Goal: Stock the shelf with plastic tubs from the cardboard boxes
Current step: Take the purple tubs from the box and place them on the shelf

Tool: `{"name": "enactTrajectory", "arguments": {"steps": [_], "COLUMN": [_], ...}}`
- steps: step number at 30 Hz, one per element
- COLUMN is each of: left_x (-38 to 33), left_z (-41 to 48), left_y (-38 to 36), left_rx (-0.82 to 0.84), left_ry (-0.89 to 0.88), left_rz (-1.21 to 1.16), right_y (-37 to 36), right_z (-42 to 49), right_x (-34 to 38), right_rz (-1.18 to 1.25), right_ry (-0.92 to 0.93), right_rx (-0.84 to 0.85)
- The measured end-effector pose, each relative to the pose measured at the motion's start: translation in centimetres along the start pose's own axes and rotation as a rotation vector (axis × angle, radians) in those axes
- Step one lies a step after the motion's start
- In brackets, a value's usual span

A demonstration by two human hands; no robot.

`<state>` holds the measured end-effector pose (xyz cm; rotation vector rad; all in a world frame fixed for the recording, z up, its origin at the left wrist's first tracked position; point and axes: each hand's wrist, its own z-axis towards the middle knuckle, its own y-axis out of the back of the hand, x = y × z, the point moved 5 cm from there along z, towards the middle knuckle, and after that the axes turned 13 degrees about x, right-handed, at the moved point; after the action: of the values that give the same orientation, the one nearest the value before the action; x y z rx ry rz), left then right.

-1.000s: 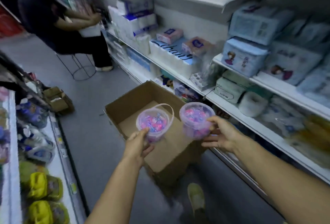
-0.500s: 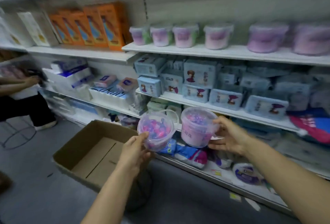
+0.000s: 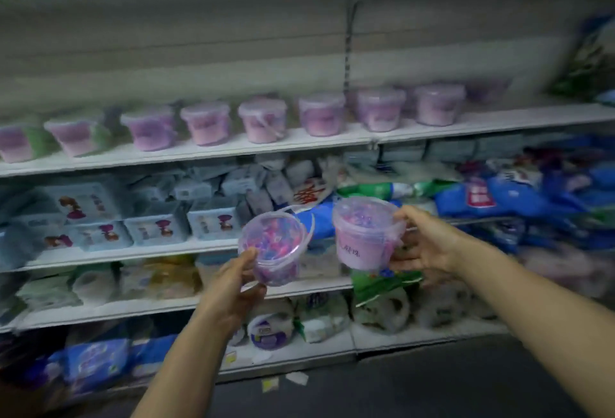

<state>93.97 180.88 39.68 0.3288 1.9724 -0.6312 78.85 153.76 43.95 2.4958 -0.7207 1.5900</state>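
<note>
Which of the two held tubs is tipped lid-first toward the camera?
The left tub, gripped by the left hand; the right tub, in the right hand, is near upright, side label showing.

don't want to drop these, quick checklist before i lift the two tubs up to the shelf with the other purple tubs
1. Grip of left hand on left tub: ok, fingers curled round its side.
2. Grip of right hand on right tub: ok.
3. Left tub upright: not ok, it tilts toward the camera.
4. Lids on both: ok.
5. Target shelf above the hands: ok.
6. Free slot in the row of tubs: cannot tell, too blurred.
</note>
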Motion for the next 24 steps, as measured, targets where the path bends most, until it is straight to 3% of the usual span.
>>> {"name": "enactTrajectory", "arguments": {"steps": [10, 15, 24], "left_x": [1.4, 1.0, 0.2], "left_z": [4.0, 7.2, 14.1], "left_y": [-25.0, -31.2, -37.3], "left_rx": [0.304, 0.35, 0.298], "left_ry": [0.009, 0.061, 0.082], "left_rz": [0.12, 0.111, 0.132], "right_y": [24.8, 31.6, 39.2], "right_z": [-9.2, -9.2, -2.2], "right_x": [4.5, 7.4, 15.3], "right_rz": [0.029, 0.042, -0.07], "right_ry": [0.075, 0.124, 0.132], "right_rx": [-0.268, -0.34, -0.282]}}
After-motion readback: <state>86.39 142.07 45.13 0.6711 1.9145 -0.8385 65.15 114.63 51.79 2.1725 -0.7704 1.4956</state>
